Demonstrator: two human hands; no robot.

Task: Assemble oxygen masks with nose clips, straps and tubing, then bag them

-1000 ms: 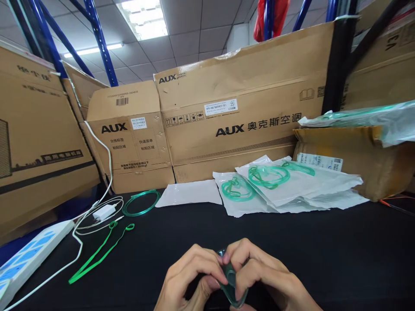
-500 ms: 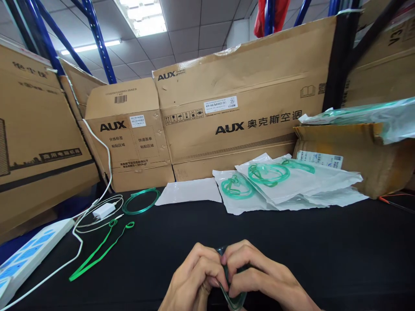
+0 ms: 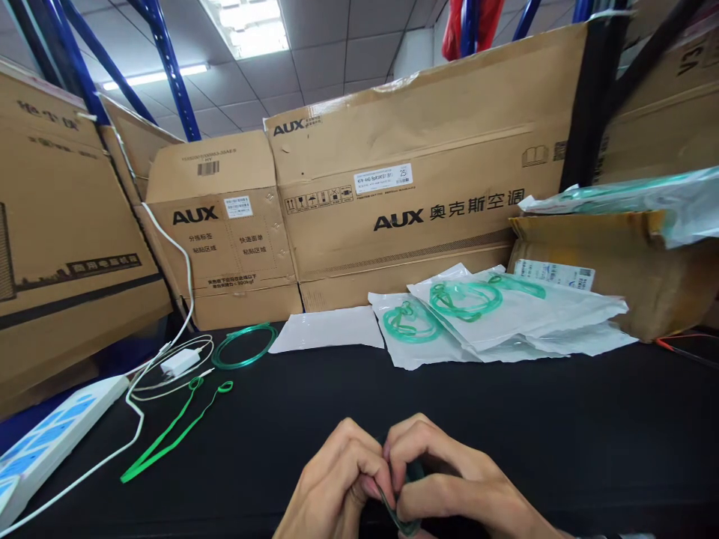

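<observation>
Low in the middle of the head view, both hands meet around a translucent green plastic mask [image 3: 410,527], mostly hidden by the fingers. My left hand [image 3: 341,473] is closed, its thumb and fingertips pinching the mask's edge from the left. From the other side my right hand [image 3: 449,471] grips it too, with bent fingers and the fingertips close to those of the left. To the left of the hands, a green elastic strap [image 3: 160,451] lies in a loop on the black table [image 3: 252,457]. A coil of green tubing [image 3: 244,346] rests behind it.
Flat white packets [image 3: 533,322] with green tubing lie at the back right, beside a white sheet [image 3: 329,329]. A power strip [image 3: 61,427], white cable [image 3: 140,419] and charger [image 3: 180,363] occupy the left. Cardboard boxes [image 3: 404,150] wall in the back and sides.
The hands stay in nearly the same place with slightly shifted fingers. Less of the mask shows between and above them now.
</observation>
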